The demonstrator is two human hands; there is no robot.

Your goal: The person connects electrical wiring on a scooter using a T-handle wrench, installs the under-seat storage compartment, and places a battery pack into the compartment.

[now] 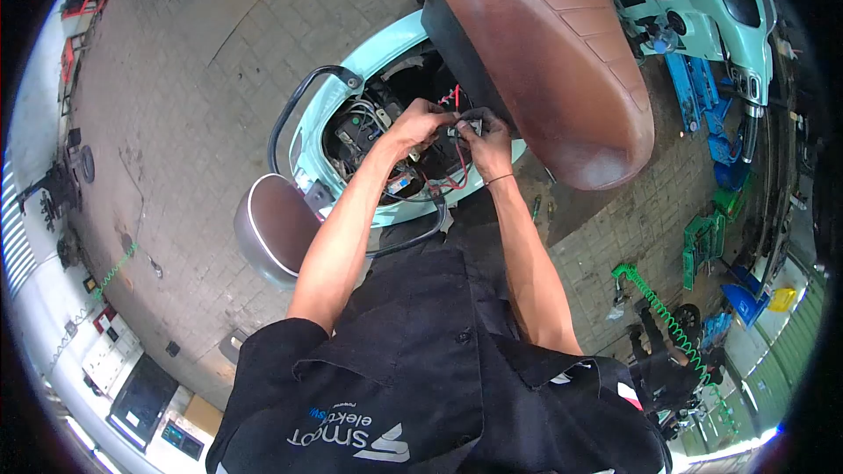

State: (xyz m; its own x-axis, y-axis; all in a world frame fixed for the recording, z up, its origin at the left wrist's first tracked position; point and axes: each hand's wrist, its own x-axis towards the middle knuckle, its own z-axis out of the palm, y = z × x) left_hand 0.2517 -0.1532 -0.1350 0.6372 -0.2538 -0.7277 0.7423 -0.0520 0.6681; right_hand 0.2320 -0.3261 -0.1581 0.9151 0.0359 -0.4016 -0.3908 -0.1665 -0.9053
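Observation:
Over the open compartment of a mint-green scooter (307, 145), my two hands work close together. My left hand (418, 125) is closed in a pinch near thin red wires (457, 98); what its fingertips hold is too small to make out. My right hand (490, 147) is closed on a small light-grey part (469, 127), partly covered by the fingers. Red cable (457, 183) runs below it into the compartment. Around the left hand lie bundled grey cables (358, 108) and dark electrical parts. The brown seat (553, 61) is tipped up beside the right hand.
A black grab rail (279, 127) curves around the scooter's rear, with a brown padded backrest (277, 224) near my left forearm. Other mint-green scooter bodywork (742, 26) and a blue stand (689, 92) are at right. A coiled green hose (654, 298) hangs lower right.

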